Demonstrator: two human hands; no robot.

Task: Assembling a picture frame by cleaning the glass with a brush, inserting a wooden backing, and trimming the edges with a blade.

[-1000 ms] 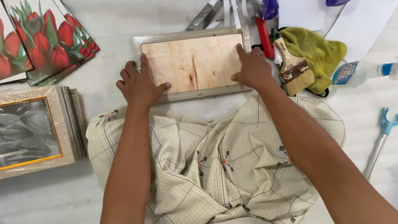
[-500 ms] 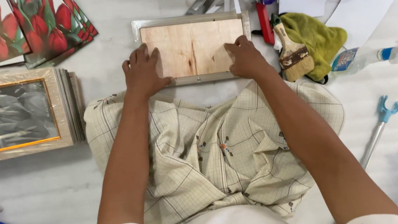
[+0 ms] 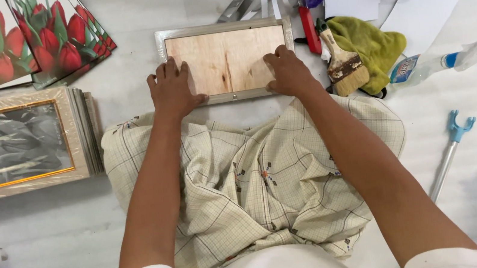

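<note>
Both hands, the left hand (image 3: 171, 91) and right hand (image 3: 288, 73), stay pressed flat with fingers spread on the face-down picture frame (image 3: 226, 61) on the floor before the knees, barely shifted since a second ago.

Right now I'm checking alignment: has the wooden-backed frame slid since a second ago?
No. The frame keeps the same gap to the brush beside it; only the camera shifted.

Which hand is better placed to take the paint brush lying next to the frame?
The right hand, probably. It rests on the right end of the frame, and the paint brush lies just beyond it. The left hand would need to cross over.
</note>
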